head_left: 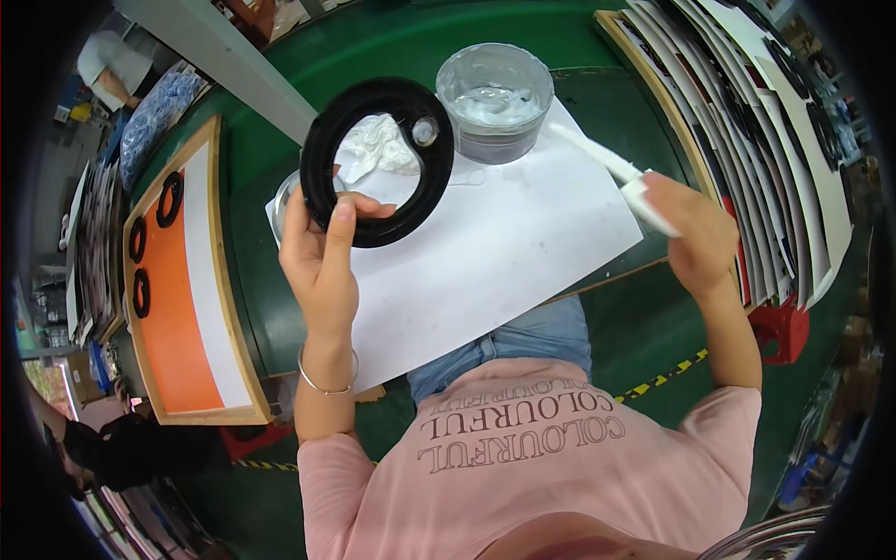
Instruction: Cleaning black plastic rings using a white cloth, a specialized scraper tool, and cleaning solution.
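Note:
My left hand (319, 257) grips a thick black ring (434, 201) by its lower left edge, thumb in front, and holds it raised over the white sheet (485, 243). On the ring's upper right inner side sits a small clear, whitish round piece (425, 132). Through the opening I see a crumpled white tissue (381, 149). My right hand (700, 233) is closed around a slim white stick-like tool (607, 159), whose tip points toward a clear round tub (497, 140). Whitish paste (499, 105) lies inside that tub. Tool and ring are apart.
A wood-framed orange and white board (182, 317) with three black rings stands left. To the right is a tall stack of boards (747, 140). A grey post (224, 65) rises behind the green table (373, 47). A red stool (779, 331) stands at lower right.

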Available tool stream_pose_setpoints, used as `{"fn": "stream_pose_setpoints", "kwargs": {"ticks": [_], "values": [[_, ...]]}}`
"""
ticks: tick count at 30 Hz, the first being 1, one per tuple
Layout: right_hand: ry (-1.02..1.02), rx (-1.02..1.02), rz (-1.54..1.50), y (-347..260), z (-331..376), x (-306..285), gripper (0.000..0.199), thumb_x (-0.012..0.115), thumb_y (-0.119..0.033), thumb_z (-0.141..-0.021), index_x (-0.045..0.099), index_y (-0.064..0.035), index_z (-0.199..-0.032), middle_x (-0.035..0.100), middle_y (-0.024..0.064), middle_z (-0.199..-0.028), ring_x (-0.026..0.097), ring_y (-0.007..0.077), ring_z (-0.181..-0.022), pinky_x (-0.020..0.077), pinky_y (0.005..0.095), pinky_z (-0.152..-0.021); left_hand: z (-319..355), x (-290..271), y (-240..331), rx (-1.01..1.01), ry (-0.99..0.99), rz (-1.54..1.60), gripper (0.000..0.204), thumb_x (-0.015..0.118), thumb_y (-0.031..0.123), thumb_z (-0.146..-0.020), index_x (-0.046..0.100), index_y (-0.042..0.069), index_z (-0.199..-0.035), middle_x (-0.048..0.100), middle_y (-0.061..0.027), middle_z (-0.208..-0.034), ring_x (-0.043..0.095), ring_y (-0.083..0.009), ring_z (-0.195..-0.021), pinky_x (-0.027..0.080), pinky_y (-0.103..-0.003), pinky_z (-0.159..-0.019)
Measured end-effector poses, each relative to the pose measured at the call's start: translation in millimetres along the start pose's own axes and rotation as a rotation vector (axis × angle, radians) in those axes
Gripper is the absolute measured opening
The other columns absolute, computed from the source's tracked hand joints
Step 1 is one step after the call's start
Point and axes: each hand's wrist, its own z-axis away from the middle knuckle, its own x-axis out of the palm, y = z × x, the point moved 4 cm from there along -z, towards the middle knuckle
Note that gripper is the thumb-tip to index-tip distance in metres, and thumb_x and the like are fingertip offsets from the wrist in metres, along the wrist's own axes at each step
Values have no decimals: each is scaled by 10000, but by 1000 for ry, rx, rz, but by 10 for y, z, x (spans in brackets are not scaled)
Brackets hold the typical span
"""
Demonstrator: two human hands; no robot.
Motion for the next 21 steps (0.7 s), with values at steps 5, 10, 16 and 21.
{"fn": "stream_pose_setpoints", "kwargs": {"ticks": [5, 10, 16, 21], "values": [[323, 656, -665, -56, -7, -17, 230, 537, -60, -846, 514, 49, -1047, 577, 75, -928, 547, 106, -837, 445, 232, -734, 13, 212, 11, 40, -83, 2, 260, 451, 55, -874, 421, -60, -1105, 584, -109, -793, 591, -176, -750, 483, -282, -720], [274, 551, -596, -88, -223, 122, 219, 603, -86, -796, 557, 44, -966, 619, 94, -747, 590, 100, -651, 447, 187, -555, 52, 264, 92, 64, -107, -16, 259, 443, 44, -874, 417, -62, -1108, 585, -115, -793, 591, -174, -747, 484, -278, -714], [282, 498, -538, -94, -270, 172, 216, 600, -88, -796, 559, 41, -964, 627, 109, -749, 610, 119, -637, 450, 191, -521, 76, 256, 114, 100, -108, -49, 268, 444, 42, -873, 409, -65, -1116, 588, -115, -787, 590, -170, -743, 483, -276, -710], [282, 444, -443, -121, -310, 140, 205, 605, -75, -784, 568, 27, -958, 629, 114, -734, 619, 136, -606, 448, 196, -508, 66, 259, 109, 90, -115, -53, 278, 445, 47, -875, 404, -67, -1125, 588, -113, -785, 588, -165, -746, 477, -274, -716]]}}
